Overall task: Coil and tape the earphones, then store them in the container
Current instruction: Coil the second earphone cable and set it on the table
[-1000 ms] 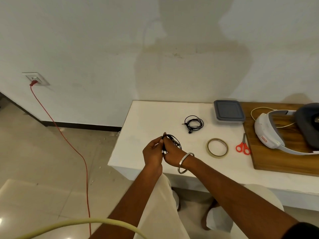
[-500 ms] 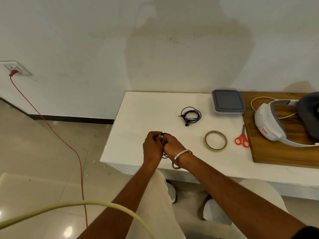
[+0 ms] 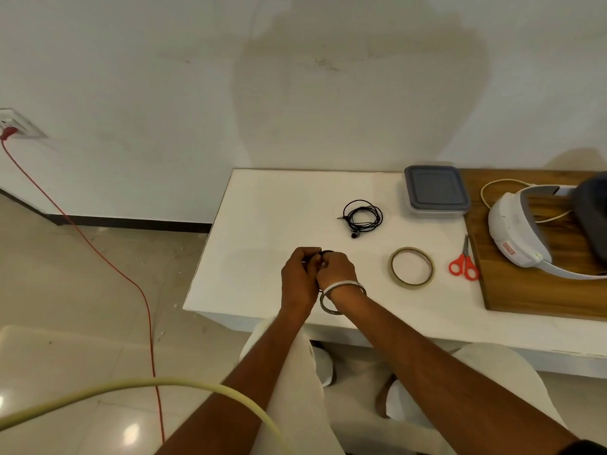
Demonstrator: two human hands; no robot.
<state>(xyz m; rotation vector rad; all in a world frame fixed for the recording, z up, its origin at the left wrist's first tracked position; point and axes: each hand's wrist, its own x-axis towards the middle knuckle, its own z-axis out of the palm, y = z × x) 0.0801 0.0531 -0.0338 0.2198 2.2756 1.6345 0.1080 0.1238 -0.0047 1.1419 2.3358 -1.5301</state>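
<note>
A black earphone cable [image 3: 323, 254] is held between the two hands above the near part of the white surface [image 3: 262, 224]; only a small bit of it is seen at the fingertips, the rest is hidden. The fingers of the left hand [image 3: 299, 279] are curled and the cable is pinched by them, and the fingers of the right hand [image 3: 336, 270] are curled around the same cable, the two hands touching each other. A metal bangle [image 3: 341, 298] is worn on the right wrist. A second pair of black earphones [image 3: 363, 218] is laid in a coil farther back on the surface. A roll of tape [image 3: 412, 267] is placed to the right of the hands, with red-handled scissors [image 3: 463, 262] just beside it. The container [image 3: 436, 192], with its grey lid closed, is set near the wall, next to a wooden board [image 3: 542, 290] on which a white headset [image 3: 522, 234] is resting.
</note>
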